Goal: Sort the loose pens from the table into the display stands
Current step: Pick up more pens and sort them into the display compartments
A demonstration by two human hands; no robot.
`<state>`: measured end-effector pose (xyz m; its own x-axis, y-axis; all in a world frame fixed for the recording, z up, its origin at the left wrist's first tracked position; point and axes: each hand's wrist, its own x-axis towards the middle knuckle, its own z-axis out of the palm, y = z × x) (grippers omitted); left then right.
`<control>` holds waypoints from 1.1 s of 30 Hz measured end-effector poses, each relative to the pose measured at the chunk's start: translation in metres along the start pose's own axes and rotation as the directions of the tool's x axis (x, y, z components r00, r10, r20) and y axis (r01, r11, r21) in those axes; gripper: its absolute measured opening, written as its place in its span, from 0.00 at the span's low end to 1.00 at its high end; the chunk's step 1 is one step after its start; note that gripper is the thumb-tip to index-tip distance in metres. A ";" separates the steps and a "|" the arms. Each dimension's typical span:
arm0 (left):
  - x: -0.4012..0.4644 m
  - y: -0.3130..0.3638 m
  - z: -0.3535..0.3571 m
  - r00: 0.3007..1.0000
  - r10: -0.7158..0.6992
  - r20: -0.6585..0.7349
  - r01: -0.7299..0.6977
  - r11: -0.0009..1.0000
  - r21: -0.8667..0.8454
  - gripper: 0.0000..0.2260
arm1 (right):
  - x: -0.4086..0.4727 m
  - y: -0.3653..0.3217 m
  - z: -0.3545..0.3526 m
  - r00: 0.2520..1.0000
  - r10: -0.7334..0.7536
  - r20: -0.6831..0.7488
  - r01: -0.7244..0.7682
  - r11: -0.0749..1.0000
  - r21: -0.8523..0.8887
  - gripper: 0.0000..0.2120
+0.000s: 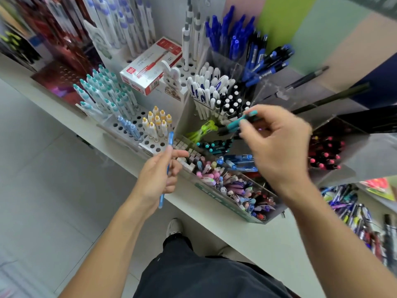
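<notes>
Left hand [158,176] holds 1 light blue pen [166,168] near-left of the stands, over the near edge of the white tabletop [193,203]. The pen stands nearly upright, tip end below the palm, cap end above the fingertips; the fingers are curled round the barrel with the thumb against it.

Right hand [277,143] is blurred, raised over the middle of the clear acrylic display stand [247,214]. Its fingers pinch a teal-capped dark pen [240,123] that lies roughly level, teal end pointing right and far. The other fingers are loosely curled.

Just below the right hand, a compartment holds more teal-tipped dark pens [214,146], lying tilted. Left of these: bright green pens [204,131]. Nearer compartments: pink and pastel pens [209,171], blue pens [240,163], and a mixed pile of purple and red pens [247,194] at the near-right end of the stand.

Far side: white pens [206,91], black pens with white caps [231,102], dark blue pens [227,35] upright in clear cups. Right: pink-tipped dark pens [326,153].

Left: perforated white holder [137,117] with teal-capped pens [103,91] and yellow-capped pens [158,123] upright in its holes. A red and white box [150,65] lies on the holder behind.

Loose mixed pens [354,211] lie on the tabletop at the far right edge of the view.
</notes>
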<state>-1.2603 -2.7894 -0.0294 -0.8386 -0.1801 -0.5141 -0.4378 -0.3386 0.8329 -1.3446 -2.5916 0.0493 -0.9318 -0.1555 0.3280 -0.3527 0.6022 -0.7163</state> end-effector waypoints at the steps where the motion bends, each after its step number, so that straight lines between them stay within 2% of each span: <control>1: 0.000 0.003 0.002 0.998 -0.017 0.056 0.019 0.999 -0.038 0.21 | -0.004 0.003 0.014 0.998 -0.031 0.053 0.035 0.996 -0.077 0.03; 4: 0.001 0.009 0.007 0.994 0.021 0.108 -0.012 0.996 -0.083 0.16 | -0.011 0.014 0.049 0.978 -0.022 0.206 0.071 0.969 -0.236 0.04; 8: 0.001 0.009 0.013 0.992 0.118 0.049 -0.116 0.993 -0.035 0.07 | 0.002 0.018 0.069 0.926 0.159 0.342 0.017 0.888 -0.460 0.08; 11: -0.001 0.007 0.018 0.970 0.236 0.058 -0.238 0.970 0.049 0.05 | 0.011 0.012 0.064 0.872 0.250 0.421 0.009 0.852 -0.524 0.08; 13: -0.003 0.007 0.023 0.937 0.343 0.069 -0.349 0.926 0.144 0.07 | 0.008 0.005 0.045 0.884 0.197 0.423 0.004 0.904 -0.428 0.11; 15: -0.004 0.009 0.029 0.887 0.452 0.088 -0.460 0.860 0.222 0.11 | -0.003 -0.004 0.015 0.919 0.149 0.366 -0.083 0.979 -0.188 0.13; 17: -0.005 0.011 0.040 0.821 0.547 0.163 -0.571 0.779 0.259 0.13 | -0.017 -0.010 -0.012 0.884 0.204 0.420 -0.277 0.953 0.119 0.09; 18: -0.007 0.012 0.047 0.777 0.588 0.222 -0.629 0.727 0.277 0.14 | -0.026 -0.008 -0.021 0.877 0.233 0.421 -0.338 0.921 0.195 0.06; 19: -0.009 0.012 0.056 0.738 0.616 0.275 -0.675 0.674 0.300 0.13 | -0.034 -0.003 -0.027 0.902 0.243 0.357 -0.336 0.915 0.226 0.02; 21: -0.010 0.010 0.075 0.706 0.647 0.288 -0.701 0.580 0.415 0.14 | -0.047 0.008 -0.039 0.972 0.216 0.096 -0.230 0.958 0.173 0.04; 23: -0.009 0.007 0.087 0.731 0.668 0.140 -0.608 0.543 0.579 0.15 | -0.054 0.017 -0.051 0.986 0.118 -0.118 -0.114 0.993 0.044 0.03; 25: -0.006 0.003 0.087 0.776 0.631 0.004 -0.466 0.569 0.678 0.15 | -0.057 0.021 -0.059 0.985 0.003 -0.170 -0.024 0.992 -0.124 0.03; 27: -0.002 -0.003 0.082 0.847 0.532 0.006 -0.358 0.563 0.745 0.19 | -0.060 0.027 -0.058 0.989 -0.047 -0.140 0.017 0.978 -0.209 0.03; 29: 0.002 -0.009 0.076 0.894 0.446 0.049 -0.325 0.568 0.756 0.20 | -0.059 0.033 -0.051 0.994 -0.022 -0.110 -0.003 0.976 -0.216 0.04; 33: 0.005 -0.018 0.077 0.924 0.367 0.105 -0.349 0.700 0.623 0.15 | -0.053 0.048 -0.020 0.994 0.098 0.042 -0.086 0.968 -0.236 0.07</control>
<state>-1.2818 -2.7133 -0.0309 -0.9698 -0.1941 -0.1479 -0.2161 0.4012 0.8901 -1.3104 -2.5387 0.0099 -0.9647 -0.1283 0.2299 -0.2412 0.7808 -0.5764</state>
